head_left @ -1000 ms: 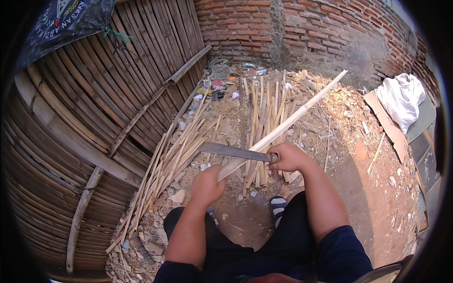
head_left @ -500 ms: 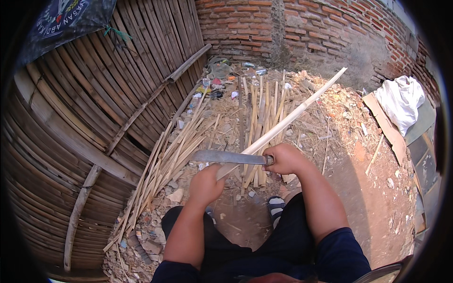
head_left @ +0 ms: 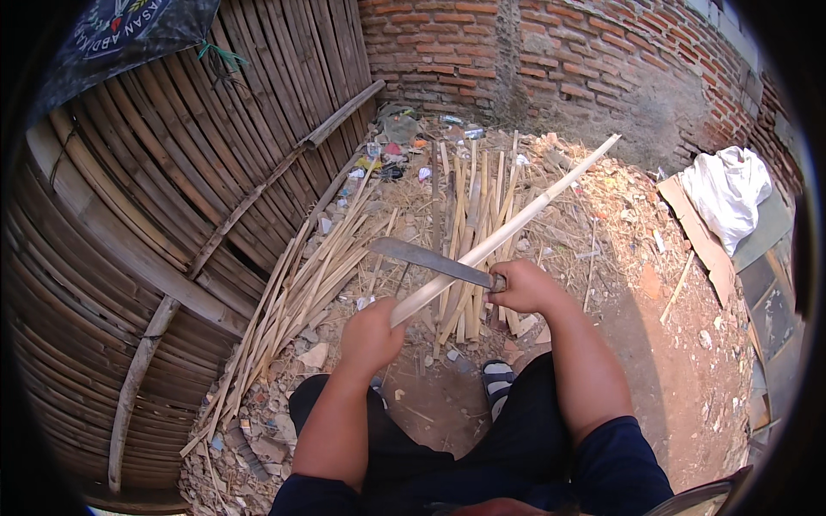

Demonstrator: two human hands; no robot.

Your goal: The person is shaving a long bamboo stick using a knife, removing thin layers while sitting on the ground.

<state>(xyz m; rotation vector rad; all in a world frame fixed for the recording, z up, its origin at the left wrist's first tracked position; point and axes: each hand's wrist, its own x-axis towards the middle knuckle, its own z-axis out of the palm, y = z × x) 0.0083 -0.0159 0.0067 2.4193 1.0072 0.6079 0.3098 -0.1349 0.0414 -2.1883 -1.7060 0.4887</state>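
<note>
My left hand [head_left: 372, 334] is closed round the near end of a long, pale bamboo strip [head_left: 525, 212], which slants up and away to the right. In my right hand [head_left: 520, 285] is the handle of a machete [head_left: 430, 258]. Its wide, dull grey blade lies across the strip a little beyond my left hand, with the tip pointing to the far left. Whether the edge bites into the strip I cannot tell.
Several cut bamboo strips [head_left: 469, 232] lie on the rubble ahead, and another bundle [head_left: 297, 297] lies along the bamboo wall [head_left: 163, 172] at left. A brick wall [head_left: 594, 52] closes the back. A white sack [head_left: 727, 189] and a cardboard piece [head_left: 699, 241] are at right.
The machete has slid up along the strip, away from my left hand, and its tip has swung farther away. The strip's far end has dropped slightly nearer.
</note>
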